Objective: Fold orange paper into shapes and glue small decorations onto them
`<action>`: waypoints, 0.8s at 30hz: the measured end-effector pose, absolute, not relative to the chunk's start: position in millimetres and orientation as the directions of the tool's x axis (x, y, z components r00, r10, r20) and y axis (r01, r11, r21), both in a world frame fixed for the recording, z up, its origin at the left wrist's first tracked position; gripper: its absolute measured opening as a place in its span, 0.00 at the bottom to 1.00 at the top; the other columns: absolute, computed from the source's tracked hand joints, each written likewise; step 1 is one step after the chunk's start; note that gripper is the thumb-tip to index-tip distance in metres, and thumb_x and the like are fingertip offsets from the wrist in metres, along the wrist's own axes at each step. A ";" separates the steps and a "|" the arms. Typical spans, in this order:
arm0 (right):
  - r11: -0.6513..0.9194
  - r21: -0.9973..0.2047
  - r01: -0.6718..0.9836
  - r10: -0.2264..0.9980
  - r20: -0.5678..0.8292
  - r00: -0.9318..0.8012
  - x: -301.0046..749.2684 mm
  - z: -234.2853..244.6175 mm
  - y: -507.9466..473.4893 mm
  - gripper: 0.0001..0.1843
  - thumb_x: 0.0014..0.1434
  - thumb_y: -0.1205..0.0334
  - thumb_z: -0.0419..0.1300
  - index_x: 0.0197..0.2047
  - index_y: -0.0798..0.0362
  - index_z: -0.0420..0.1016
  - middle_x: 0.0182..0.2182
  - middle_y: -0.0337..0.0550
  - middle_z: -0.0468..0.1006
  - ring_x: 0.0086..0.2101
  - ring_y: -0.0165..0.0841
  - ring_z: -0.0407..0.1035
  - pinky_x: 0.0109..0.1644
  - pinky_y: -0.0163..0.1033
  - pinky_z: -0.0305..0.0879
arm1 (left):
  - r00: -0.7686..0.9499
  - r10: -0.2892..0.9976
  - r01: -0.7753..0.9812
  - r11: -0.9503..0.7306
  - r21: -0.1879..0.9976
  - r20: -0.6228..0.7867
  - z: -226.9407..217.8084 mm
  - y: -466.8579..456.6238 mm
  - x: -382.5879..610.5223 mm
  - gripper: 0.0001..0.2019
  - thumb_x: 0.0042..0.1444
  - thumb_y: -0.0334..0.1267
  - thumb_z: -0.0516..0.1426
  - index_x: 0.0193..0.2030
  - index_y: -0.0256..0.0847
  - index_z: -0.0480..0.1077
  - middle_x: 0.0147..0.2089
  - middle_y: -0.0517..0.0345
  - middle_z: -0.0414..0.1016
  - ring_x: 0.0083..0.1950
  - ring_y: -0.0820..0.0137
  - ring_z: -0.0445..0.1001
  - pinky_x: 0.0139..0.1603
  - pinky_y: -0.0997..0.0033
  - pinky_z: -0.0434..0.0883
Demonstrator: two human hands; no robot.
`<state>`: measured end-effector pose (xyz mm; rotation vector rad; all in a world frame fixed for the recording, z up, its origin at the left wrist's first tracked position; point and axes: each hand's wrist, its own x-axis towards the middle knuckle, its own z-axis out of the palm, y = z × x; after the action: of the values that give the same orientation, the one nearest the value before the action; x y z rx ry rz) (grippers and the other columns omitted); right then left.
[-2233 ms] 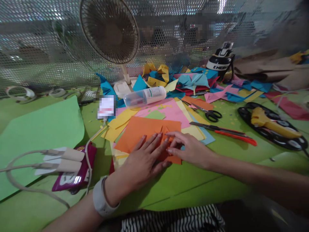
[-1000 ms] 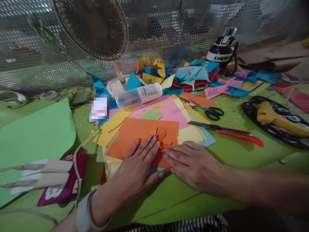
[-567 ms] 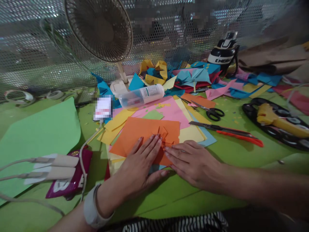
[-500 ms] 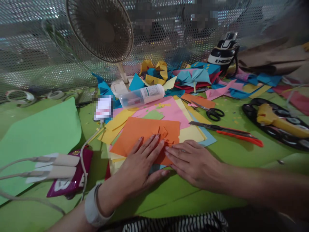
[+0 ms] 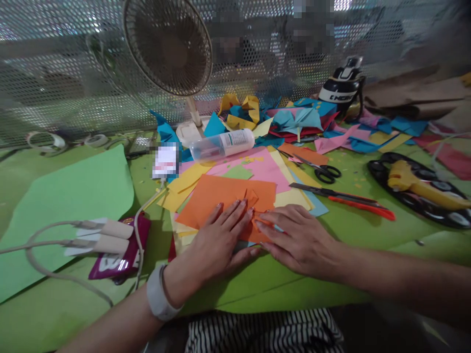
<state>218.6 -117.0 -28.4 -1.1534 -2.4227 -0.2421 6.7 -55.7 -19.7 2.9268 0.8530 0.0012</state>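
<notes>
An orange paper sheet [image 5: 217, 196] lies on a pile of coloured sheets at the middle of the green table [image 5: 279, 284]. A small folded orange piece [image 5: 253, 200] stands up near its right side. My left hand [image 5: 217, 240] lies flat on the orange sheet, fingers stretched out and together. My right hand [image 5: 298, 240] lies flat beside it, fingertips pressing the folded part. Neither hand holds anything.
A desk fan [image 5: 169, 46] and a lying white bottle [image 5: 222, 145] sit behind. Black scissors [image 5: 320, 171], a red-handled cutter [image 5: 342, 198] and a yellow glue gun on a black tray [image 5: 423, 189] lie right. A light green sheet [image 5: 69, 201], two plugs [image 5: 99, 235] and a purple packet [image 5: 121, 260] lie left.
My right hand went from pinching the fold with its fingertips to lying flat on it. The left hand has stayed pressed on the orange sheet. The view shifted slightly.
</notes>
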 end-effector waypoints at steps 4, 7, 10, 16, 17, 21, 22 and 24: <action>0.633 -0.038 0.773 0.714 0.414 -0.565 217.6 -30.9 -116.9 0.18 0.64 0.57 0.52 0.50 0.58 0.73 0.47 0.53 0.74 0.49 0.43 0.64 0.52 0.51 0.61 | 0.850 0.526 0.526 -0.847 0.074 -0.012 -19.6 -55.2 6.5 0.36 0.60 0.62 0.40 0.66 0.36 0.54 0.69 0.43 0.51 0.69 0.57 0.49 0.66 0.48 0.50; 0.636 -0.038 0.771 0.715 0.406 -0.569 217.7 -33.0 -116.1 0.17 0.64 0.57 0.51 0.49 0.58 0.73 0.47 0.52 0.74 0.49 0.42 0.63 0.52 0.50 0.61 | 0.855 0.519 0.518 -0.853 0.058 -0.006 -20.5 -54.3 5.8 0.37 0.61 0.62 0.40 0.65 0.34 0.55 0.68 0.42 0.51 0.69 0.56 0.49 0.66 0.48 0.50; 0.646 -0.046 0.762 0.712 0.397 -0.580 217.9 -33.3 -114.8 0.18 0.63 0.56 0.53 0.49 0.57 0.73 0.47 0.53 0.74 0.50 0.42 0.63 0.52 0.51 0.61 | 0.859 0.512 0.511 -0.858 0.043 0.002 -20.3 -54.5 5.7 0.36 0.61 0.61 0.40 0.66 0.34 0.54 0.69 0.43 0.51 0.69 0.57 0.49 0.66 0.48 0.50; 0.659 -0.045 0.750 0.704 0.388 -0.595 218.3 -32.5 -115.1 0.19 0.62 0.55 0.54 0.49 0.59 0.73 0.48 0.54 0.74 0.51 0.44 0.62 0.55 0.53 0.60 | 0.864 0.504 0.503 -0.863 0.043 0.004 -19.8 -55.1 4.0 0.37 0.61 0.61 0.39 0.67 0.34 0.52 0.69 0.43 0.50 0.70 0.57 0.47 0.67 0.49 0.48; 0.662 -0.047 0.748 0.703 0.384 -0.599 218.2 -32.3 -115.5 0.19 0.62 0.55 0.54 0.49 0.59 0.73 0.49 0.54 0.74 0.52 0.44 0.62 0.55 0.53 0.60 | 0.866 0.500 0.500 -0.865 0.045 0.012 -20.2 -54.9 3.5 0.36 0.61 0.61 0.39 0.67 0.35 0.51 0.69 0.43 0.50 0.70 0.58 0.47 0.67 0.50 0.48; 0.688 -0.058 0.723 0.692 0.353 -0.630 217.0 -31.8 -115.8 0.20 0.62 0.56 0.53 0.51 0.61 0.71 0.50 0.56 0.73 0.54 0.43 0.61 0.57 0.54 0.58 | 0.871 0.490 0.488 -0.871 0.053 0.029 -20.7 -54.5 2.2 0.35 0.62 0.60 0.39 0.67 0.37 0.50 0.69 0.43 0.49 0.70 0.59 0.46 0.67 0.50 0.48; 0.696 -0.056 0.716 0.685 0.352 -0.638 216.4 -31.7 -115.3 0.20 0.62 0.56 0.53 0.51 0.62 0.71 0.50 0.57 0.73 0.54 0.42 0.60 0.58 0.53 0.58 | 0.871 0.491 0.489 -0.871 0.054 0.025 -20.3 -54.7 2.3 0.35 0.62 0.60 0.39 0.67 0.37 0.50 0.69 0.43 0.49 0.70 0.59 0.46 0.67 0.50 0.48; 0.713 -0.041 0.700 0.664 0.360 -0.655 214.8 -31.5 -113.6 0.21 0.62 0.57 0.53 0.52 0.64 0.70 0.50 0.57 0.73 0.55 0.42 0.60 0.59 0.53 0.57 | 0.866 0.499 0.498 -0.865 0.053 0.005 -18.8 -55.5 2.7 0.36 0.61 0.61 0.40 0.67 0.36 0.51 0.69 0.42 0.50 0.70 0.58 0.47 0.67 0.49 0.48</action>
<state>214.8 -113.6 -31.5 -1.0624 -2.5707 -0.1427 2.7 -55.5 -18.8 2.9863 0.7984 0.0293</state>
